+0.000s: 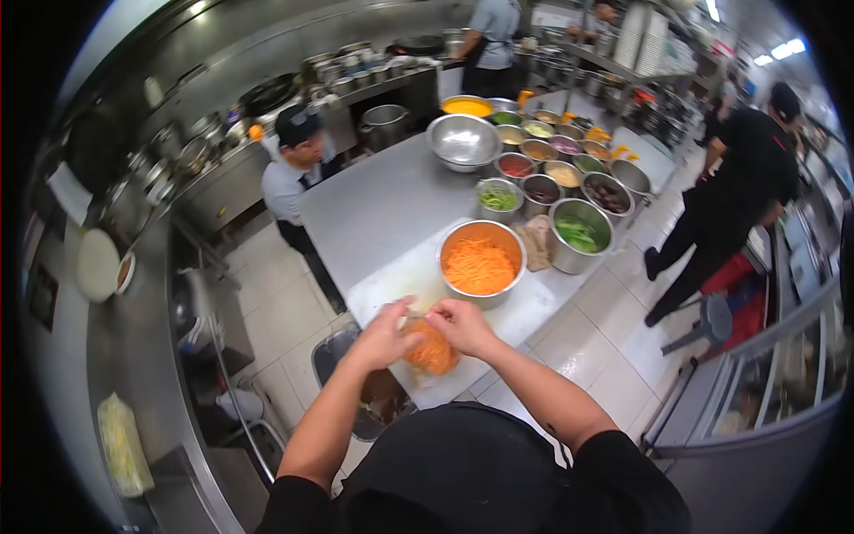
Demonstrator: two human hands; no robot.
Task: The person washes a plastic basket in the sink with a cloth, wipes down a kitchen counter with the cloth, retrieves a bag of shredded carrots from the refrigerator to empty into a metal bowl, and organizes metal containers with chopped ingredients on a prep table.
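A clear plastic bag of shredded carrot rests on the near end of a white cutting board. My left hand is at the left side of the bag's top, its fingers curled and holding the plastic. Pinched fingers of my right hand grip the bag's top from the other side. Just beyond my hands stands a steel bowl filled with shredded orange carrot. The exact hold on the thin plastic is blurred.
Several steel containers of cut vegetables, including green leaves, fill the table's far right. A large steel bowl sits behind them. A bin stands below the table's left edge. One person stands left, another right.
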